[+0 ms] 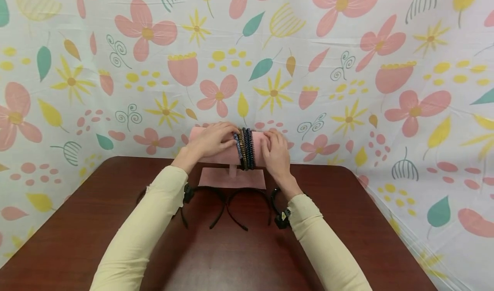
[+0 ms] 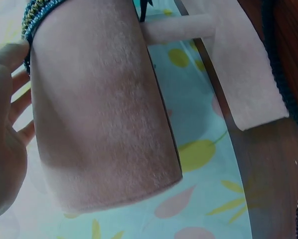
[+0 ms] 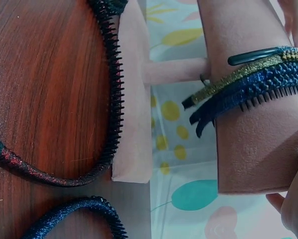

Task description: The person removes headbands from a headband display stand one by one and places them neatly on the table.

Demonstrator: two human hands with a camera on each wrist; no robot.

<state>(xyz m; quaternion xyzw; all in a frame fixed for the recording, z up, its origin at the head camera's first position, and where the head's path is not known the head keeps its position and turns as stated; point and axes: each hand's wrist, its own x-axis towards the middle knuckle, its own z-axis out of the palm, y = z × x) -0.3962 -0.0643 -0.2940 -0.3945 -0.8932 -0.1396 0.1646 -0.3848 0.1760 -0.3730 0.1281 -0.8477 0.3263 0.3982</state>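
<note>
Glittery blue and gold headbands [image 1: 248,150]: bunched around a pink velvety cylindrical stand [image 1: 221,157], between the two hands' fingers. Left hand [image 1: 212,139]: fingers bent over the cylinder, thumb and forefinger pinching the nearest headband [image 1: 239,148]. Right hand [image 1: 278,156]: fingers curled round the stand's other end. Dark arched headbands [image 1: 247,189]: below the fingers, on a reddish-brown wooden desk [image 1: 220,256]. Flower-printed white cloth [image 1: 270,46]: behind the fingers.

right wrist view | lowest headband [image 3: 62,212]: cropped below | hands [image 3: 297,199]: cropped at right

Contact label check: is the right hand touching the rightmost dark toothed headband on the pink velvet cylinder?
Apart: the head view shows bare pink cylinder between the right hand and toothed headband.
</note>
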